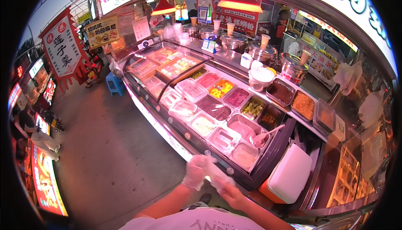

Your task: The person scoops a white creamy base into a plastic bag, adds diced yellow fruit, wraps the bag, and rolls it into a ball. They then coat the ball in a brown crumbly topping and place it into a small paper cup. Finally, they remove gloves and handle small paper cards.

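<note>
Both my hands wear clear, thin plastic gloves and meet in front of the counter's near edge. My left hand (197, 171) is bent, its fingers against or close to my right hand (220, 178). The right hand points up and to the left, its glove loose about the fingers. Blur and overlap hide how the fingers of both lie. Closest to them are a lidded clear tub (225, 140) and an open tub of pale food (244, 155) in the display counter. A pale scoop (268, 135) leans in a neighbouring tub.
Metal tubs hold yellow fruit pieces (221, 89) and other toppings. Behind stand a white bucket (261, 78), trays of brown crumbs (303, 105) and steel pots (263, 52) with cups on top. At right is a white-lidded orange cooler box (289, 174); a blue stool (114, 83) stands at far left.
</note>
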The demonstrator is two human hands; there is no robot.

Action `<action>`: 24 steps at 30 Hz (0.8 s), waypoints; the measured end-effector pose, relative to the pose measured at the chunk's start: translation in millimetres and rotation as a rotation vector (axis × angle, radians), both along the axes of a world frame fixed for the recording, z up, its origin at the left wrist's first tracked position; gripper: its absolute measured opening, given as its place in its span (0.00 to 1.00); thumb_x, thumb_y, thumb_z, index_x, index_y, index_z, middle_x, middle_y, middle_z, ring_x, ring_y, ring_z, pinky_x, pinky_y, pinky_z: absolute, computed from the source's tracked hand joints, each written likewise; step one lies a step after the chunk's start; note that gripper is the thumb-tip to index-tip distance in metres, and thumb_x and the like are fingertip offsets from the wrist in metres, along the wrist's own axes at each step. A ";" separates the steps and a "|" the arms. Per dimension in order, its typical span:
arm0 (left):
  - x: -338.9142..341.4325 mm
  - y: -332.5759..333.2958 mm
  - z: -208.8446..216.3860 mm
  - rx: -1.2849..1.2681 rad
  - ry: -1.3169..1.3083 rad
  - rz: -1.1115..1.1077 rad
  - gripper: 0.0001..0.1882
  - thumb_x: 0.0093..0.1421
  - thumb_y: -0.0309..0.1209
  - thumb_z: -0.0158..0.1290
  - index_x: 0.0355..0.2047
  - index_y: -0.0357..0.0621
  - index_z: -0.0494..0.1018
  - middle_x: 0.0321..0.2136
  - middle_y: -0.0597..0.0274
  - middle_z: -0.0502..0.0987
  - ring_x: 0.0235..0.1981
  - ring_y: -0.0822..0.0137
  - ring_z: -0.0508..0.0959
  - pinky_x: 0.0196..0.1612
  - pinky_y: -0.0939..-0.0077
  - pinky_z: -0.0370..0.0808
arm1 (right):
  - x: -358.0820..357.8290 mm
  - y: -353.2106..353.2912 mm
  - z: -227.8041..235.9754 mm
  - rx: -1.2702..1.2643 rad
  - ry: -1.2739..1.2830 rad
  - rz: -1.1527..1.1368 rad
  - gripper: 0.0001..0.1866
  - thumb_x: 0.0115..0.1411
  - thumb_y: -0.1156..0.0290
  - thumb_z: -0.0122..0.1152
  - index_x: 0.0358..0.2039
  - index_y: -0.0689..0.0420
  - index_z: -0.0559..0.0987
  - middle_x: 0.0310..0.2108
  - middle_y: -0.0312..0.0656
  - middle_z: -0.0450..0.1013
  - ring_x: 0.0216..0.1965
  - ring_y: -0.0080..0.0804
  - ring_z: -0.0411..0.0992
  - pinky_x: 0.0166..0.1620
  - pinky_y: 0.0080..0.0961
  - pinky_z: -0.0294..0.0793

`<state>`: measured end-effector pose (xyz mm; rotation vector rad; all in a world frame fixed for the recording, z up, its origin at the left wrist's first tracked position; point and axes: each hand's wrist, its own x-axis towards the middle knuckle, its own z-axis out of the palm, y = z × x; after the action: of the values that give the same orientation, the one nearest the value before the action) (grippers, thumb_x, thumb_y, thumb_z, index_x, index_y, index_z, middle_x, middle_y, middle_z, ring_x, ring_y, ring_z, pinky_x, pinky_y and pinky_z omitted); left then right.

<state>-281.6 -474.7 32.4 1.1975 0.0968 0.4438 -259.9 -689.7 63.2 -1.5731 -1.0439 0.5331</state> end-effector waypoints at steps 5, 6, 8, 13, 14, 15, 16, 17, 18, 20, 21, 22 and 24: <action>12.4 54.6 -4.8 -0.119 0.058 -0.160 0.10 0.68 0.28 0.54 0.46 0.37 0.75 0.41 0.57 0.79 0.41 0.70 0.80 0.42 0.74 0.80 | 9.4 30.4 2.9 0.127 0.426 -0.056 0.37 0.68 0.76 0.56 0.73 0.60 0.51 0.68 0.49 0.59 0.60 0.32 0.68 0.60 0.29 0.69; 10.9 56.1 -10.6 -0.071 0.091 -0.166 0.11 0.68 0.29 0.55 0.48 0.37 0.74 0.42 0.57 0.79 0.41 0.69 0.80 0.42 0.73 0.80 | 16.2 45.5 -4.2 0.124 0.320 -0.181 0.36 0.67 0.76 0.58 0.72 0.61 0.54 0.65 0.49 0.63 0.56 0.30 0.71 0.57 0.28 0.71; 12.2 54.7 -16.4 0.029 0.154 -0.182 0.14 0.68 0.30 0.55 0.51 0.37 0.73 0.44 0.57 0.78 0.42 0.69 0.79 0.42 0.73 0.79 | 33.1 63.9 -14.4 0.137 0.337 -0.326 0.32 0.65 0.75 0.62 0.68 0.61 0.62 0.57 0.46 0.70 0.49 0.26 0.74 0.53 0.25 0.73; 21.9 67.4 27.6 -0.575 0.238 -0.297 0.46 0.69 0.67 0.32 0.70 0.38 0.57 0.60 0.50 0.72 0.58 0.61 0.72 0.67 0.63 0.59 | 79.9 72.4 -1.3 -0.208 -0.300 -0.689 0.11 0.63 0.72 0.66 0.44 0.63 0.81 0.41 0.37 0.77 0.37 0.22 0.74 0.36 0.23 0.75; 18.4 70.7 29.4 -0.628 0.253 -0.303 0.47 0.68 0.68 0.30 0.70 0.38 0.57 0.61 0.50 0.71 0.59 0.60 0.71 0.68 0.62 0.58 | 83.4 72.7 17.8 -0.360 -0.683 -0.706 0.12 0.64 0.72 0.64 0.46 0.63 0.79 0.42 0.39 0.77 0.38 0.23 0.74 0.36 0.25 0.74; 13.8 73.5 29.3 -0.681 0.269 -0.306 0.49 0.67 0.69 0.28 0.69 0.37 0.56 0.62 0.49 0.70 0.60 0.58 0.71 0.69 0.61 0.57 | 87.3 75.4 15.0 -0.363 -0.712 -0.686 0.14 0.65 0.71 0.63 0.49 0.63 0.78 0.43 0.40 0.76 0.39 0.24 0.74 0.37 0.26 0.75; 9.3 74.9 31.7 -0.733 0.284 -0.308 0.50 0.67 0.70 0.26 0.69 0.36 0.56 0.63 0.49 0.69 0.61 0.56 0.70 0.69 0.60 0.56 | 91.0 78.6 8.9 -0.365 -0.740 -0.664 0.15 0.66 0.71 0.62 0.51 0.62 0.76 0.44 0.41 0.76 0.40 0.25 0.74 0.38 0.27 0.75; 6.1 71.9 41.3 -0.780 0.306 -0.320 0.48 0.69 0.67 0.25 0.67 0.34 0.60 0.63 0.49 0.69 0.62 0.55 0.70 0.69 0.59 0.58 | 92.9 78.9 3.4 -0.375 -0.767 -0.652 0.16 0.67 0.70 0.61 0.53 0.62 0.75 0.45 0.42 0.76 0.41 0.25 0.74 0.39 0.28 0.76; 4.6 68.4 42.9 -0.820 0.310 -0.348 0.47 0.69 0.66 0.25 0.66 0.34 0.62 0.63 0.48 0.69 0.62 0.55 0.70 0.69 0.58 0.58 | 93.1 80.8 -0.6 -0.303 -0.470 -0.532 0.17 0.68 0.70 0.60 0.55 0.61 0.73 0.45 0.42 0.76 0.41 0.27 0.74 0.40 0.29 0.76; 0.4 61.1 41.6 -0.891 0.314 -0.403 0.46 0.70 0.65 0.25 0.63 0.34 0.66 0.62 0.47 0.70 0.62 0.55 0.70 0.69 0.56 0.59 | 90.8 90.5 -8.8 -0.139 0.116 -0.281 0.19 0.70 0.69 0.57 0.58 0.59 0.71 0.45 0.43 0.76 0.42 0.29 0.74 0.42 0.31 0.76; -3.0 61.7 35.7 -0.887 0.343 -0.431 0.43 0.72 0.62 0.25 0.60 0.33 0.70 0.59 0.45 0.72 0.62 0.55 0.70 0.69 0.55 0.59 | 89.4 102.1 -12.0 -0.060 0.014 -0.274 0.17 0.72 0.68 0.53 0.58 0.59 0.72 0.45 0.44 0.76 0.42 0.29 0.74 0.43 0.30 0.76; -3.6 60.4 35.8 -0.870 0.337 -0.445 0.43 0.72 0.61 0.25 0.60 0.33 0.70 0.59 0.45 0.73 0.62 0.54 0.70 0.69 0.55 0.59 | 84.5 104.4 -10.1 -0.024 0.037 -0.263 0.13 0.72 0.69 0.53 0.53 0.60 0.76 0.40 0.45 0.77 0.39 0.27 0.74 0.42 0.29 0.76; -9.9 53.8 45.4 -0.837 0.338 -0.463 0.43 0.73 0.61 0.25 0.60 0.33 0.69 0.57 0.44 0.74 0.63 0.53 0.70 0.69 0.54 0.59 | 86.6 110.1 -14.6 -0.150 -0.086 -0.175 0.10 0.69 0.70 0.57 0.45 0.61 0.80 0.32 0.45 0.77 0.32 0.27 0.74 0.38 0.27 0.75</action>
<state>-291.5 -420.9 77.7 0.4265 0.2597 -0.2130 -173.3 -579.6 48.6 -1.8142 -0.9357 0.4346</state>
